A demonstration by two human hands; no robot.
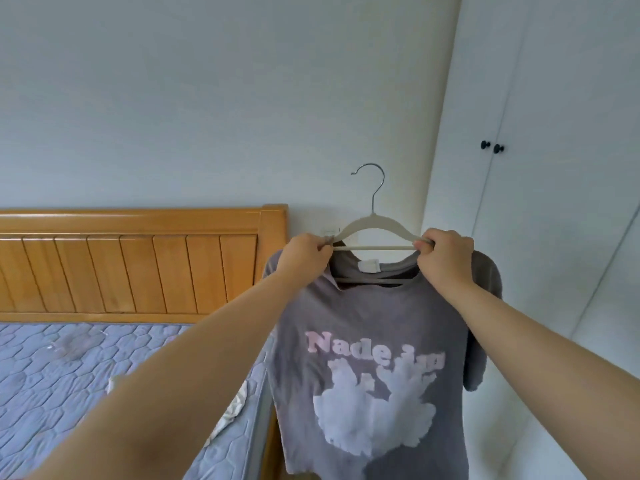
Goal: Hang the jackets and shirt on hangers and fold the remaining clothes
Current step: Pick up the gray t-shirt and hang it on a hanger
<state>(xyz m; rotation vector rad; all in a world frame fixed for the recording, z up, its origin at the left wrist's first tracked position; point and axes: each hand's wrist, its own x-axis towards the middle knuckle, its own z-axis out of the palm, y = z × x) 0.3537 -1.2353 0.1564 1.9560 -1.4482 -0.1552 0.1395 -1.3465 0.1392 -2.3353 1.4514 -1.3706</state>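
White wall (207, 98); raised hands (304, 254) (445, 252) grip hanger (372, 221).

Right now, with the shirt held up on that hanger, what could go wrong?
1. Both the left hand and the right hand pinch the shirt against the ends of the hanger; letting go of one side might let it slide off.
2. The wardrobe doors look closed, so a hand must probably leave the hanger to open them.
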